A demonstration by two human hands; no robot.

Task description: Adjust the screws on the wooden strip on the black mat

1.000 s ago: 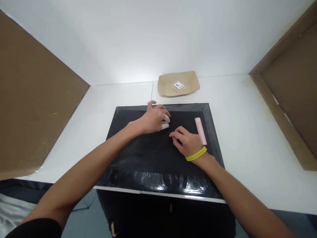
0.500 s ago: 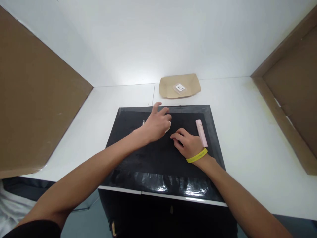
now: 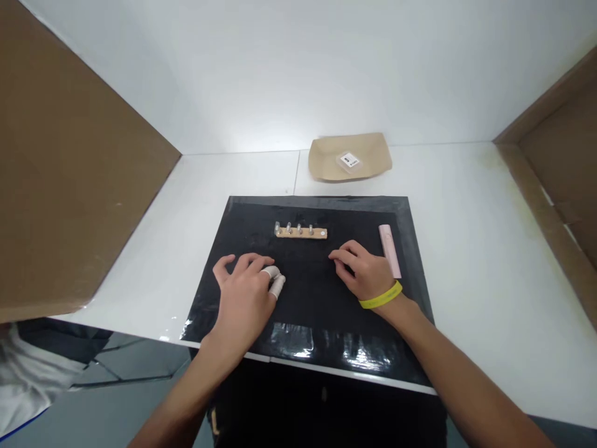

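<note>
My left hand [image 3: 246, 292] is low over the left part of the black mat [image 3: 303, 298], its thumb and index finger in white finger cots. Those two tips meet in a pinch while the other fingers are spread; whatever may be between them is too small to make out. Right of the mat's middle rests my right hand [image 3: 364, 272], with a yellow wristband [image 3: 382, 295] and fingers curled together. Its fingertips hide anything they hold. Beyond both hands lies a narrow wooden strip [image 3: 303, 233] with several small, shiny, clear-topped pieces standing along it and a white dot at its right end.
A pink oblong case [image 3: 390, 251] lies just right of my right hand. At the back, a brown paper tray [image 3: 321, 163] holds a small clear box with a printed label [image 3: 349, 160]. Cardboard panels [image 3: 84, 168] stand on both sides of the white table [image 3: 471, 249].
My left hand has moved back toward me and to the left, uncovering the wooden strip. My right hand stays almost in place, and the view has shifted slightly.
</note>
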